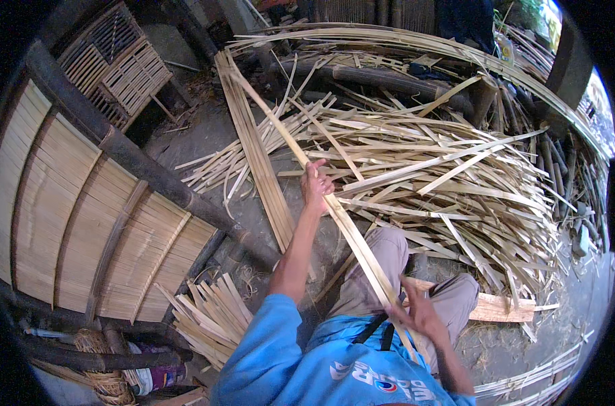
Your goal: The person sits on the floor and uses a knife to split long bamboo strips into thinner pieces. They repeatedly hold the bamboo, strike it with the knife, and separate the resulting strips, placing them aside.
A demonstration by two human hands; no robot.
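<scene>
A long pale bamboo strip (361, 247) runs slantwise from the far left of the pile down across my lap. About midway along it, my left hand (317, 186) is closed around the strip, its arm stretched forward. My right hand (421, 312) is near the strip's close end, over my lap. Motion smears its fingers, so I cannot make out whether they grip the strip or only touch it. Under my right knee lies a flat wooden board (500, 308).
A large heap of split bamboo strips (449, 183) spreads ahead and to the right. Long slats (256, 152) lie on the floor left of my strip. A bamboo panel (98, 223) leans at the left, near a bundle of short strips (213, 318). Thick bamboo poles (388, 81) lie behind the heap.
</scene>
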